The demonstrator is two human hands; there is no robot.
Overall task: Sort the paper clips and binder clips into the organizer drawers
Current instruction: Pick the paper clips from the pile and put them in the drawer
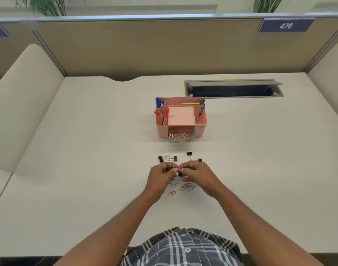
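head view, left to right. the left hand (161,176) and the right hand (196,174) meet above the white desk (87,150), fingers curled inward so that the fingertips of both pinch a small tangle between them: a pink paper clip (175,168) on the left side and a black binder clip (180,173) on the right, apparently hooked together. how each finger lies on them is too small to tell. beyond the hands four loose binder clips rest on the desk, a left pair (167,158) and a right pair (194,156). below the hands lies a scatter of paper clips (183,187), silver and red, with one red clip (171,193) lying slightly apart at the near left. further back stands the pink organizer (181,120), pens and markers in its top compartments; its clear drawer (181,135) is pulled open and already holds many paper clips.

risks, as judged from this moment: the two clips may spring apart and one may drop or skip off the smooth desk; the small wire clip may slip from the pinch; a binder clip may be dropped into the paper-clip drawer by mistake, mixing the sort.

surface and room: a pale, matt desk with a grey cable hatch (233,88) open at the back right, a tan cubicle partition (164,48) bearing a blue plate reading 476 (285,25), and green plants above the partition.
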